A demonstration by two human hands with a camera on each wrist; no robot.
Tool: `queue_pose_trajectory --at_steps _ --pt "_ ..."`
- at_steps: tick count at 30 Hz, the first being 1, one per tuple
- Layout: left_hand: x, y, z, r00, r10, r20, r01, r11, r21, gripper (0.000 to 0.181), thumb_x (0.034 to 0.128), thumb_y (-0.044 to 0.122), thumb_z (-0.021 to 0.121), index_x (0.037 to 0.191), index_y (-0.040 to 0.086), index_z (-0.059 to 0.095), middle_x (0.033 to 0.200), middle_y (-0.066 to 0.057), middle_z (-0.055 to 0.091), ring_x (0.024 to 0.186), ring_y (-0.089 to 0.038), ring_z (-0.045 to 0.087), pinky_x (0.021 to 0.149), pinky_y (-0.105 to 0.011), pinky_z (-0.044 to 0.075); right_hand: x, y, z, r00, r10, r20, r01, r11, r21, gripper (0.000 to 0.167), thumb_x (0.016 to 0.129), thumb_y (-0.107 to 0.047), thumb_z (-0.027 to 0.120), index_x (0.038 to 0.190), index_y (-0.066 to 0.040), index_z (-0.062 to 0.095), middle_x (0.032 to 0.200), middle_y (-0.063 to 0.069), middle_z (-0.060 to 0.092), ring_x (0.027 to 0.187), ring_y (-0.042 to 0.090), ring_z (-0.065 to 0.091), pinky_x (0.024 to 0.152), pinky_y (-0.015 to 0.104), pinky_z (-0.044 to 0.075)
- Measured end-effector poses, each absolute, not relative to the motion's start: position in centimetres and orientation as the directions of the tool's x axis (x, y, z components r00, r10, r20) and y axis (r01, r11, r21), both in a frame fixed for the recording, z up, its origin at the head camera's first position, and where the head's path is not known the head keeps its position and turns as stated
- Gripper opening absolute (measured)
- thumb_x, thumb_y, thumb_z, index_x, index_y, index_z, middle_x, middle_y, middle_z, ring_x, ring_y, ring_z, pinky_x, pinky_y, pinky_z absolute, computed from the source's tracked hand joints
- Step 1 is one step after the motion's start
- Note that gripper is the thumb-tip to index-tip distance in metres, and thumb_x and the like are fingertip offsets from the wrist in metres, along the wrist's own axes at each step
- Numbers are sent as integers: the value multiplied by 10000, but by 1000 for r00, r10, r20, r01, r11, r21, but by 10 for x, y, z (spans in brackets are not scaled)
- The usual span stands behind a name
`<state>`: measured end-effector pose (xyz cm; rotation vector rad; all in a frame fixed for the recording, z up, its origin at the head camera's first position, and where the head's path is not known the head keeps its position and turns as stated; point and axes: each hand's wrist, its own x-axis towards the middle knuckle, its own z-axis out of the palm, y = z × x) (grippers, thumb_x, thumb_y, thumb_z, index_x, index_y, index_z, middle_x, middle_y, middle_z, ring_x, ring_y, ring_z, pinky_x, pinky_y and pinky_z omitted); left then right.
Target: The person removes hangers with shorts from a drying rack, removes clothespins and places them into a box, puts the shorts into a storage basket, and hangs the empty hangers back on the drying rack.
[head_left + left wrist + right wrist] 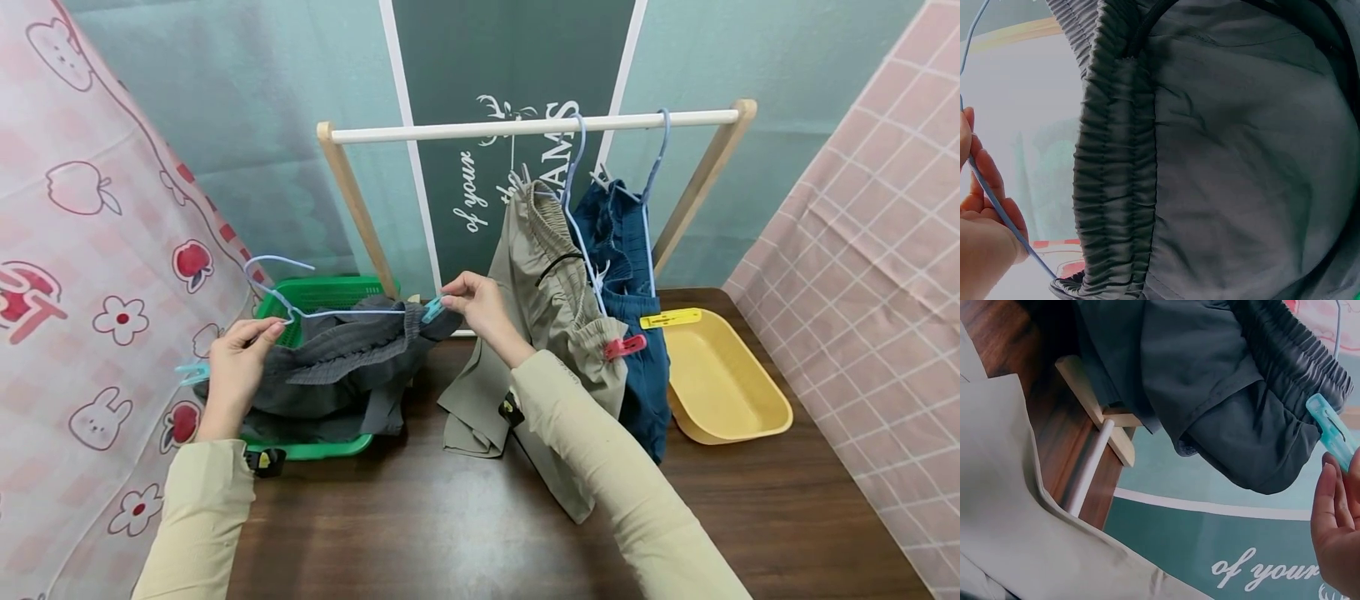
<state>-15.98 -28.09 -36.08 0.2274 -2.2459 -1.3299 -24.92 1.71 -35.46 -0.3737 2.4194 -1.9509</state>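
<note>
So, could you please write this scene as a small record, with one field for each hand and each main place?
left hand: pinches blue hanger near its hook
right hand: pinches turquoise clip at waistband of dark grey pants
rack: beige pants and blue pants hanging
green basket: partly covered by dark grey pants
yellow tray: partly behind blue pants

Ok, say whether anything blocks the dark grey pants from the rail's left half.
Nothing visible stands between the dark grey pants and the left half of the white rail; the beige pants hang farther right.
</note>
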Motion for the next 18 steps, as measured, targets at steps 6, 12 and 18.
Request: queue_pose_trajectory --at_steps 6,12,18 --pt "-161 -283 -363 -853 -412 320 99 475 874 104 904 129 645 938 132 743 766 325 561 774 90 511 684 -65 384 -250 21 -349 -970 -172 171 -207 227 -951 115 848 3 661 934 80 656 954 248 680 689 40 602 641 154 472" --pt "-159 -290 -367 -842 -454 293 120 372 920 161 897 83 640 873 199 748 756 279 597 787 53 523 677 -73 398 -253 32 -343 -983 -91 160 -174 184 -967 171 854 -5 664 1004 75 648 1007 230 666 694 4 586 638 140 437" --pt "-156 -293 -367 -834 -494 248 123 271 955 244 895 75 638 812 282 737 765 244 628 797 33 539 673 -73 414 -254 39 -340 -992 -74 98 -107 118 -987 234 889 -12 629 1117 42 621 1039 143 593 970 259 668 740 191 483"
